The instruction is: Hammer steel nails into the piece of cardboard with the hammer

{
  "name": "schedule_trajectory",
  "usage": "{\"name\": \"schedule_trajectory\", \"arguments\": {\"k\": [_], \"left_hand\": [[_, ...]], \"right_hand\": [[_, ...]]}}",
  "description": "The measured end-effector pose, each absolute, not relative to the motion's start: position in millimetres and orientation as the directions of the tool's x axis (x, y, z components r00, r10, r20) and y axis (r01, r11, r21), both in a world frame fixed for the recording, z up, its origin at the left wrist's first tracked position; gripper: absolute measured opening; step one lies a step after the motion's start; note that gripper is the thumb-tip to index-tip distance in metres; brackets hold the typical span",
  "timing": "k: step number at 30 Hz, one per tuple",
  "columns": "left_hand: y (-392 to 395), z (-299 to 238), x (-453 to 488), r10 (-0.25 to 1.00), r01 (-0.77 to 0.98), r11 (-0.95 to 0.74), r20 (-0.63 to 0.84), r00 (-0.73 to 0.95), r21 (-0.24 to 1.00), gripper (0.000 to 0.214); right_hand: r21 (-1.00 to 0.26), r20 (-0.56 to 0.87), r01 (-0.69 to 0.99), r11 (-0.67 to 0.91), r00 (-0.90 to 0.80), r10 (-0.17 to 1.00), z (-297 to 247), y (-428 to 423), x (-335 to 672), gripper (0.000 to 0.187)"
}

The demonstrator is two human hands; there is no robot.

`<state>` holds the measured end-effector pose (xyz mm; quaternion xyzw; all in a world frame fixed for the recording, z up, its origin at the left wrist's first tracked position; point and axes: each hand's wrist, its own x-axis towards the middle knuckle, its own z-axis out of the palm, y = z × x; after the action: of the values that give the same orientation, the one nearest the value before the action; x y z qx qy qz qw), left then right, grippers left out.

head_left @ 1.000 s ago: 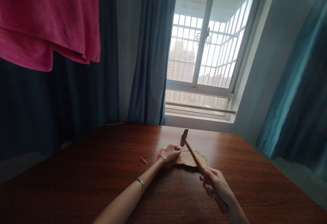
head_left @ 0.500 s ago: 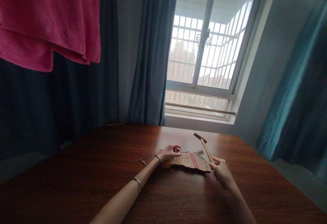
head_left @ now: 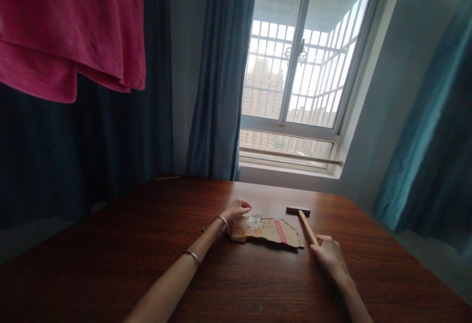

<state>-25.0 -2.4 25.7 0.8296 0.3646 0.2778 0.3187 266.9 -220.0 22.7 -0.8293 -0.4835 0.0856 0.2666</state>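
A ragged piece of patterned cardboard with a red stripe lies on the dark wooden table. Several nails stand upright in it. My left hand rests at the card's far left corner with its fingers curled; I cannot make out anything in them. My right hand is closed around the wooden handle of a hammer, which lies flat on the table just right of the card, head pointing away from me.
A loose nail lies on the table, mostly hidden behind my left wrist. Blue curtains hang either side of a barred window beyond the table's far edge. A pink cloth hangs at the upper left.
My right hand has lowered the raised hammer down and to the right until it lies on the table. My left hand has let go of the nail and shifted slightly left.
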Motion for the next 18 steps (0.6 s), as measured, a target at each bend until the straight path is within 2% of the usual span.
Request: {"name": "schedule_trajectory", "arguments": {"k": [9, 18], "left_hand": [[-10.7, 13.1, -25.8, 0.795, 0.521, -0.508, 0.142, 0.589, 0.686, 0.035], [-5.5, 7.7, -28.8, 0.777, 0.481, -0.509, 0.14, 0.614, 0.714, 0.036]], "right_hand": [[-0.386, 0.153, 0.831, -0.4, 0.486, 0.861, 21.4, -222.6, 261.0, 0.023], [-0.23, 0.22, 0.881, -0.413, 0.461, 0.86, -3.9, -216.5, 264.8, 0.022]]}}
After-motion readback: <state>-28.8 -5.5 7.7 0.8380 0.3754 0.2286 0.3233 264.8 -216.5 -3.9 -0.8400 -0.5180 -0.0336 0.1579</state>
